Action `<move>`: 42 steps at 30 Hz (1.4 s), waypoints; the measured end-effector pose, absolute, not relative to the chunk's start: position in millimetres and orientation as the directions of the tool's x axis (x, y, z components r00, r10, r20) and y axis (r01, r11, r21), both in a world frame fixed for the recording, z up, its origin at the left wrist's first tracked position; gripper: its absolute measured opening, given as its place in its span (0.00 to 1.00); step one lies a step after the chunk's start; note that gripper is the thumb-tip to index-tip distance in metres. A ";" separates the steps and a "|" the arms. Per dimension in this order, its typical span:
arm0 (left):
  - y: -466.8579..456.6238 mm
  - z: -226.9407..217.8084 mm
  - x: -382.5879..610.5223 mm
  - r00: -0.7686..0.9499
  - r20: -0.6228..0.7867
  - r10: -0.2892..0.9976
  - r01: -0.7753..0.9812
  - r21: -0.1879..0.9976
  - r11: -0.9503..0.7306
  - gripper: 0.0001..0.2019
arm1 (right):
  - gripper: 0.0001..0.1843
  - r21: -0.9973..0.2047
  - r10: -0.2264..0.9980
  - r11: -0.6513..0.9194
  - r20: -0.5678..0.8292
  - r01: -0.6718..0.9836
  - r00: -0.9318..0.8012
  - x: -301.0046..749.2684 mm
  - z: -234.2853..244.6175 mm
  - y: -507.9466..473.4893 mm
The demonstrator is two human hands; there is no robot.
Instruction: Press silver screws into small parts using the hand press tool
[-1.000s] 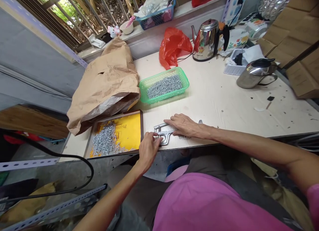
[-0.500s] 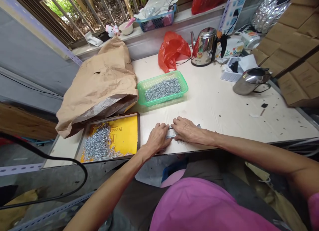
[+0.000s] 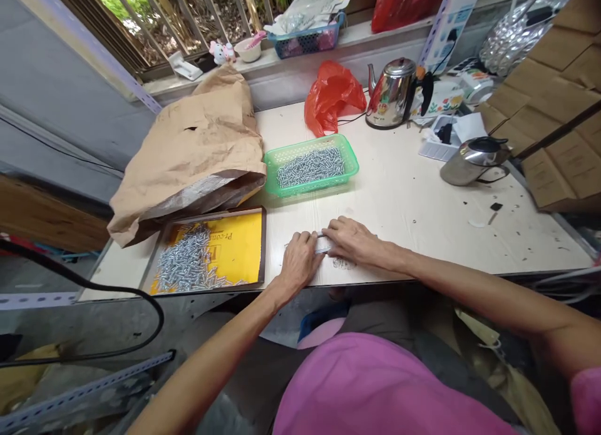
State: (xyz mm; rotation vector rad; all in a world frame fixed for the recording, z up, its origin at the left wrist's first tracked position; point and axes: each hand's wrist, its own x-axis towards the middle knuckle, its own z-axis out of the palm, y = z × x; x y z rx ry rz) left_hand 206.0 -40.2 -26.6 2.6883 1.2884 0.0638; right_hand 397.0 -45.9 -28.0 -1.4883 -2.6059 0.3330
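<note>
Near the front edge of the table, my left hand [image 3: 299,260] is closed on one end of a flat silvery-grey metal piece [image 3: 322,244]. My right hand [image 3: 351,241] grips the same piece from the other side, fingers bent over it. Only a short length shows between the hands, so its full shape is hidden. Left of my hands, a shallow tray [image 3: 263,253] with a yellow bottom holds a heap of small shiny metal parts [image 3: 183,260]. Beyond my hands, a green plastic basket [image 3: 350,150] contains many similar small metal parts [image 3: 312,168].
A large brown paper bag [image 3: 197,141] lies behind the tray. Toward the back are a red plastic bag [image 3: 331,97] and a steel kettle [image 3: 392,94]. A metal jug [image 3: 472,163] stands at the right, near stacked cardboard [image 3: 554,109]. Small dark scraps [image 3: 496,206] are scattered there.
The view has shifted slightly. Both hands stay on the metal piece in nearly the same place; the piece looks tilted, with a narrower strip of it showing between them.
</note>
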 end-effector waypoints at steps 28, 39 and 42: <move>-111.8 -4.3 101.3 0.306 0.433 0.848 0.863 0.249 -0.439 0.10 | 0.11 -0.111 0.258 0.965 0.222 0.239 -0.940 322.9 -42.4 -31.5; -34.1 6.3 2.6 -0.010 -0.091 0.996 0.999 -0.044 0.006 0.12 | 0.13 -0.448 0.755 0.637 0.527 0.627 -0.391 359.5 8.1 22.5; -27.7 7.9 1.2 -0.027 -0.104 0.994 0.999 0.030 0.030 0.10 | 0.18 -0.324 0.860 0.425 0.436 0.845 -0.265 390.4 20.6 60.8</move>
